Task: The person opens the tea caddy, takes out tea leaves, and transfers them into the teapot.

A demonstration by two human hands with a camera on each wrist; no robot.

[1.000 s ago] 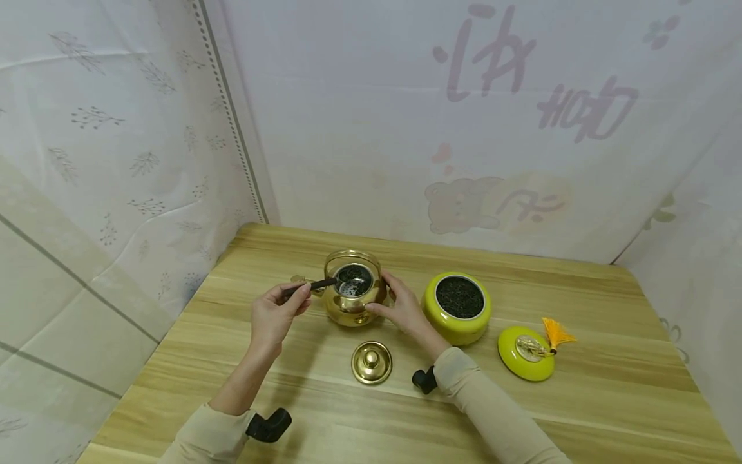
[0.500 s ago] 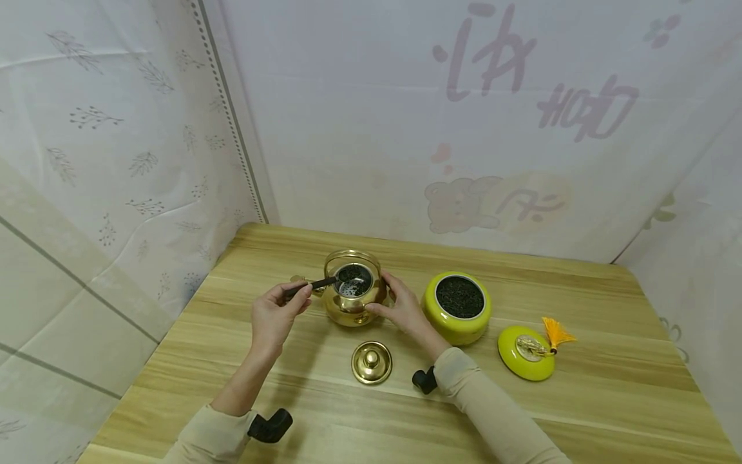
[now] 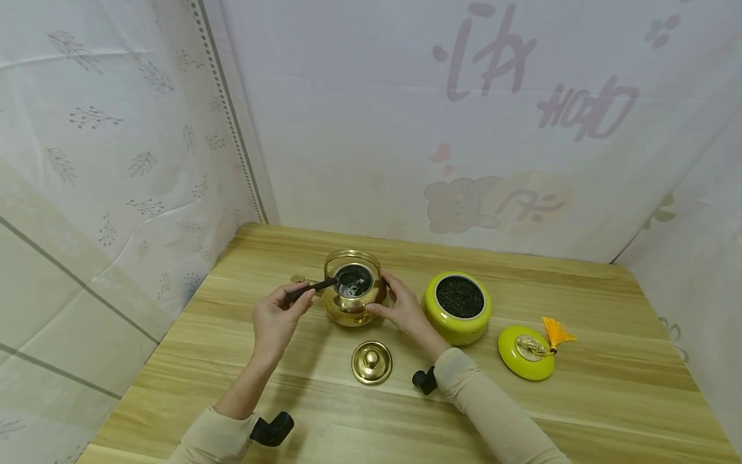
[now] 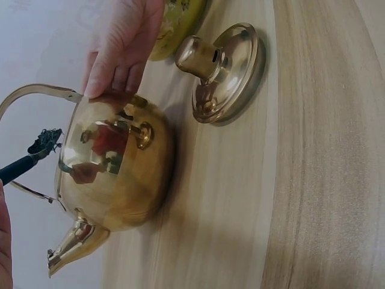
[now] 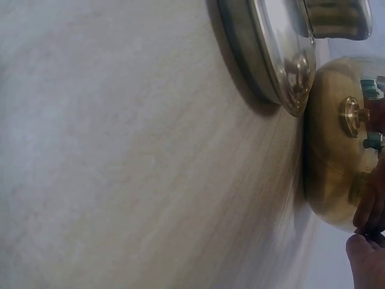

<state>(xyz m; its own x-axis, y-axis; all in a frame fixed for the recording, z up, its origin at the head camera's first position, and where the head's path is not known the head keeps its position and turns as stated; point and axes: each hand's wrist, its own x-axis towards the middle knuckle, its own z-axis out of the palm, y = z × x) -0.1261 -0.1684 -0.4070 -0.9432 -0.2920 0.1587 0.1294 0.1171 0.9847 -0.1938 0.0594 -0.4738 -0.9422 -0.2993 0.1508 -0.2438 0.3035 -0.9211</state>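
My left hand [image 3: 272, 325] pinches the dark handle of a tea scoop [image 3: 315, 287]. The scoop's head is at the mouth of a shiny gold teapot [image 3: 348, 310] with a raised hoop handle. Dark tea leaves [image 4: 46, 142] cling to the scoop's head in the left wrist view. More dark leaves lie inside the pot, over a perforated surface. My right hand [image 3: 404, 314] holds the pot's right side, thumb in front and fingers behind. The pot's spout [image 4: 77, 241] points left, towards my left hand. Only part of the right hand shows in the right wrist view.
The gold teapot lid [image 3: 371, 363] lies in front of the pot. Right of it stands a yellow jar [image 3: 455, 330] full of dark tea leaves. The jar's yellow lid [image 3: 510, 357], with an orange tassel [image 3: 558, 334], lies further right. Curtains hang behind the wooden table [image 3: 324, 412].
My left hand has shifted slightly right and the scoop's handle has tilted a little. More dark leaves show inside the pot. My right hand and the pot stay put.
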